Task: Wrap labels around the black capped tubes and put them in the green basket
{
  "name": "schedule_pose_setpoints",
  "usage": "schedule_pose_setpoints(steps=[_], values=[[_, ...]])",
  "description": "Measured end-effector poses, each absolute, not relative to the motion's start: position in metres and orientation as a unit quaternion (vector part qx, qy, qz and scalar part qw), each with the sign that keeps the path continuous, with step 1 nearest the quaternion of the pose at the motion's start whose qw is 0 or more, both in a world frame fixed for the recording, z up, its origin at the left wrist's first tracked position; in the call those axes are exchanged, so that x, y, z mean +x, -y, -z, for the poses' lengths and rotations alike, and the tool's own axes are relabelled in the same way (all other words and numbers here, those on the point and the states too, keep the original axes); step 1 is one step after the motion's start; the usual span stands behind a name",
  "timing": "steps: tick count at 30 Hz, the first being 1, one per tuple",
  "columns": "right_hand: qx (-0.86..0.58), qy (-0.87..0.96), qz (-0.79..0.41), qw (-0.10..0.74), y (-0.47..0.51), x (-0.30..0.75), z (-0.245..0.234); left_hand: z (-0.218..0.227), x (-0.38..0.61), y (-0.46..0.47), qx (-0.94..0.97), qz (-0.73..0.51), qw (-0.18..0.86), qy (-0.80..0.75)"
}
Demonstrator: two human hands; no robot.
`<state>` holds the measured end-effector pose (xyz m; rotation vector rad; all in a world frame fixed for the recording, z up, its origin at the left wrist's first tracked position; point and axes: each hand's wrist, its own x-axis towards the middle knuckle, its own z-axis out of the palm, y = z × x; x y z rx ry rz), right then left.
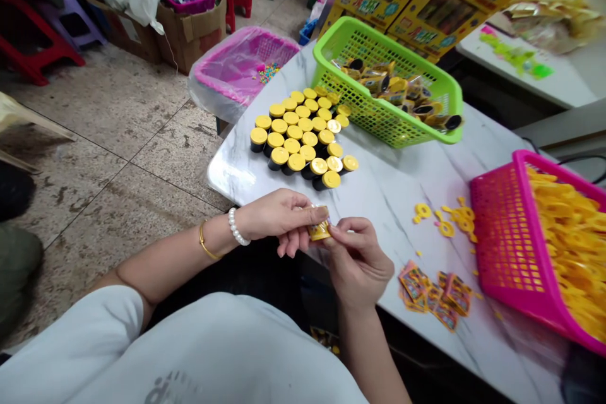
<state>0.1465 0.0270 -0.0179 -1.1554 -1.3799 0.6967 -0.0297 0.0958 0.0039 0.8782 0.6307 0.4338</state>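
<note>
Yellow pkt (319,231) print blurred, pt. hidden by L hand (279,214); pink basket (497,240) cut off @ R edge.

Boxes (435,16) and shirt (222,350) — nothing legible.

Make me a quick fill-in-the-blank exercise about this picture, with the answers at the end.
1. A white bead bracelet is on the ____ wrist.
2. The left hand and the ____ hand hold a small packet.
3. Below their yellow lids, the containers are coloured ____.
4. The basket holding yellow pieces at far right is coloured ____.

Missing words: left; right; black; pink.
</note>
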Motion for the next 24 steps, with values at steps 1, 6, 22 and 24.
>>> schedule_pose_setpoints(steps=[1, 6, 22, 24], values=[[-0.492, 0.588, -0.302, 0.567, -0.027, 0.146, 0.017, -0.004, -0.030, -0.096, 0.410, -0.204, 0.838, -0.296], [-0.514, 0.637, -0.334, 0.467, -0.027, 0.148, 0.004, -0.007, -0.029, -0.095, 0.391, -0.197, 0.849, -0.296], [-0.755, 0.509, -0.111, 0.399, -0.246, 0.274, -0.111, 0.008, -0.016, -0.086, 0.397, -0.285, 0.806, -0.335], [-0.786, 0.459, -0.144, 0.387, -0.253, 0.293, -0.103, 0.008, -0.016, -0.087, 0.398, -0.291, 0.803, -0.336]])
